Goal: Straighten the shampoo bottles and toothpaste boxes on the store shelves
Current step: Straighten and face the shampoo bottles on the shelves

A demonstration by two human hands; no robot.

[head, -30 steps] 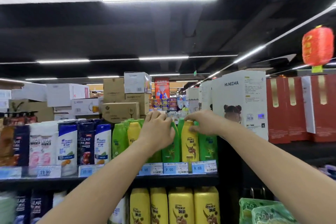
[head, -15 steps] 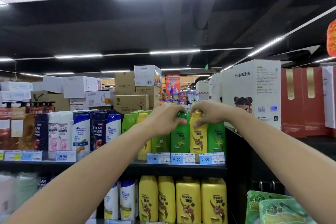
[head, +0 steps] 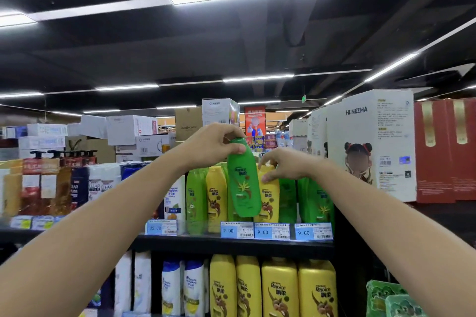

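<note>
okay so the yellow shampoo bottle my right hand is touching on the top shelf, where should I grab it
Grip the yellow bottle at its narrow cap end, coming from above and the front. Neighbours crowd both sides, and the lifted green bottle in the left hand covers part of its face. The right hand already pinches there.

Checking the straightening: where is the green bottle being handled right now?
In the head view, centre: the green bottle is lifted by the left hand, in front of a yellow bottle that the right hand touches.

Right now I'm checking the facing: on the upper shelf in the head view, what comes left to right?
Pump bottles → Clear bottles → white bottle → light green bottle → yellow bottle → lifted green bottle → green bottles.
</note>
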